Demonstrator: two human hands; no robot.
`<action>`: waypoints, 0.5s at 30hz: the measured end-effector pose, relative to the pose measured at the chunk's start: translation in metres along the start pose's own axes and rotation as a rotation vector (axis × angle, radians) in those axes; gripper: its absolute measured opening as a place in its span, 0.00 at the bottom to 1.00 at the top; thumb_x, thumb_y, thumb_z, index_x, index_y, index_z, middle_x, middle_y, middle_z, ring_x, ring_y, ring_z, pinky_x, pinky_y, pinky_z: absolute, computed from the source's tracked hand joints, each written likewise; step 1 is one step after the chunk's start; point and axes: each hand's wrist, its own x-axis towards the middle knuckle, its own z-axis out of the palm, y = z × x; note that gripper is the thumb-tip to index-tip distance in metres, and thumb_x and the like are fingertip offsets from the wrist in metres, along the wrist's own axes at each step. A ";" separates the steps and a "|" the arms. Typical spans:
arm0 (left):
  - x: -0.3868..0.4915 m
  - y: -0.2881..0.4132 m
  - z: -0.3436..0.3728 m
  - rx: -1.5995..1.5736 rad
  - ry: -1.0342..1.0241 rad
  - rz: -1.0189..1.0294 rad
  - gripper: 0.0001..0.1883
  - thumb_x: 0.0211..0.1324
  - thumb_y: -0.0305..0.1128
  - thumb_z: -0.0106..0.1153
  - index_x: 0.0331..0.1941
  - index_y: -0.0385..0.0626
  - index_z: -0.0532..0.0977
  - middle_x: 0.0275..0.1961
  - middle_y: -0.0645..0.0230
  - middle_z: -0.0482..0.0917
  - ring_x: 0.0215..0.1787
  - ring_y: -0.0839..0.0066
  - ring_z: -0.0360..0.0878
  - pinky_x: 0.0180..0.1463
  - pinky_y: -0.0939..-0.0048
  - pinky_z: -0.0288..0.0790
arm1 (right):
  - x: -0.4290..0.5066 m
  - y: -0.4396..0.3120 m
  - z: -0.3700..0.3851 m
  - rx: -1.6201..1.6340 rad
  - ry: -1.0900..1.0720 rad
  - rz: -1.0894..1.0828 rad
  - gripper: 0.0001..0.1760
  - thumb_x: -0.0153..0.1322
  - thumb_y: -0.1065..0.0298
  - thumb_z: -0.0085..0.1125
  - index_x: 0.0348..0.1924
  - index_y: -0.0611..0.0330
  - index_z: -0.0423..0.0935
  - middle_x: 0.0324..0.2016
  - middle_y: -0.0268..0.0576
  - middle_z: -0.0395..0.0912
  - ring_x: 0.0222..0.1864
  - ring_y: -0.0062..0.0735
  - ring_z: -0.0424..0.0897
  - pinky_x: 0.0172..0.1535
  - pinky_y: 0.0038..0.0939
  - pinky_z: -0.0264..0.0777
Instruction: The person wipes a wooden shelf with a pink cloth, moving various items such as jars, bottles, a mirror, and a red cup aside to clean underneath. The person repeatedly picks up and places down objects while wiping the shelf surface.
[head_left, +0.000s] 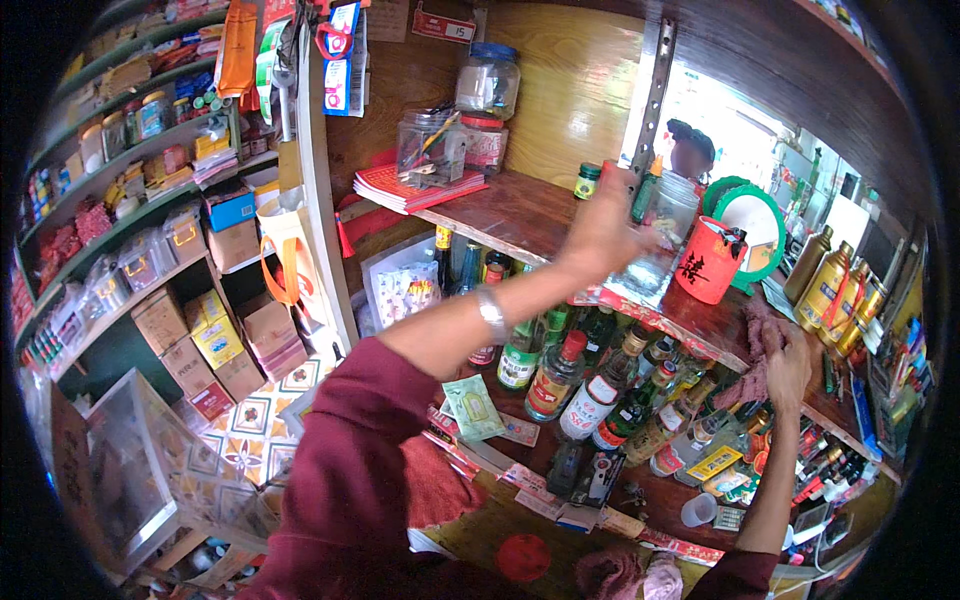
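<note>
My left hand (609, 229) reaches over the wooden shelf (517, 217), blurred by motion. A small red thing (607, 169) shows at its fingers; I cannot tell whether it is held. Close by are a green-capped jar (587, 181), a green bottle with an orange top (646, 191) and a clear plastic jar (671, 206). My right hand (787, 364) grips a maroon cloth (754, 360) at the shelf's front edge. Between the hands stands a red container (709, 262) bearing black writing, with a green-rimmed round mirror (754, 232) behind it.
Below the shelf crowd several liquor bottles (592, 405), with a plastic cup (699, 510) in front. Gold bottles (821, 292) stand right of the cloth. Red booklets (412, 187) carry a jar of pens (431, 154). Beyond the opening is a person (690, 154). Stocked shelves (120, 202) line the left.
</note>
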 end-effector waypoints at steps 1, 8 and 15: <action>0.002 -0.014 -0.026 0.119 0.037 -0.078 0.40 0.43 0.41 0.77 0.56 0.34 0.65 0.43 0.48 0.79 0.44 0.58 0.81 0.48 0.61 0.76 | 0.000 0.001 0.000 0.003 0.007 -0.004 0.27 0.73 0.48 0.53 0.52 0.62 0.79 0.52 0.55 0.78 0.57 0.54 0.75 0.60 0.42 0.65; 0.031 -0.114 -0.192 0.551 0.572 -0.210 0.48 0.36 0.43 0.81 0.58 0.30 0.62 0.58 0.43 0.69 0.61 0.52 0.69 0.66 0.57 0.64 | 0.001 0.003 0.002 0.036 -0.010 0.023 0.26 0.73 0.48 0.53 0.52 0.62 0.79 0.52 0.55 0.78 0.57 0.54 0.75 0.61 0.41 0.65; 0.048 -0.178 -0.214 -0.111 0.265 -0.365 0.60 0.27 0.44 0.86 0.61 0.31 0.55 0.53 0.50 0.76 0.52 0.64 0.78 0.55 0.66 0.76 | 0.003 0.011 0.006 0.002 0.025 0.047 0.27 0.73 0.47 0.53 0.51 0.62 0.80 0.52 0.54 0.79 0.57 0.53 0.75 0.61 0.42 0.65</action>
